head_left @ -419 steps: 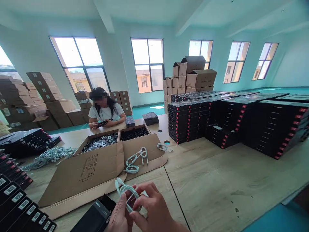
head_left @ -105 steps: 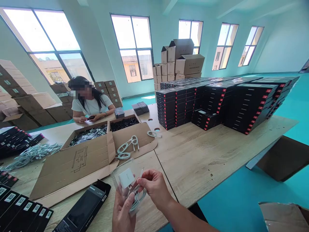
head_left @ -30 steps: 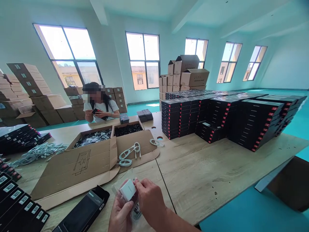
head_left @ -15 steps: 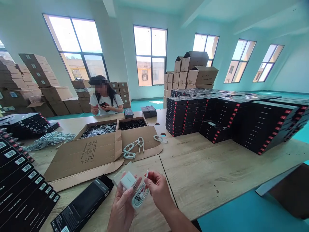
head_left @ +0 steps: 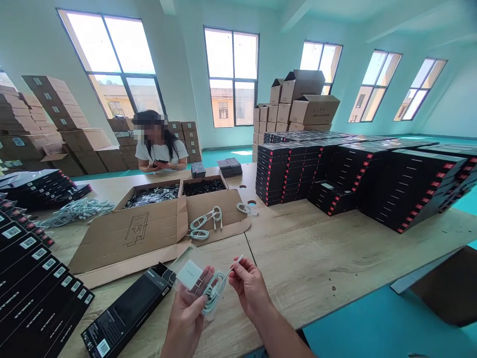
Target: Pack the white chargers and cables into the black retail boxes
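My left hand (head_left: 189, 309) is closed around a clear plastic tray (head_left: 191, 254) that carries a white charger (head_left: 189, 275) with its metal prongs showing. A coiled white cable (head_left: 215, 297) lies at the tray's near right end, under my left thumb. My right hand (head_left: 249, 287) pinches one end of that cable and holds it out to the right of the coil. Left of my hands, a long black box (head_left: 128, 308) rests on the table, its end flap open towards the tray.
Across the table (head_left: 305, 268) sits a person (head_left: 160, 149). A cardboard carton (head_left: 126, 243) with small parts has loose cables (head_left: 201, 223) on its flap. Black boxes are stacked at right (head_left: 406, 184) and left (head_left: 33, 278). More white cables (head_left: 80, 211) lie at left.
My right hand has drawn the cable end away from the coil, up and to the right. The tray with the charger has shifted slightly left and tilted.
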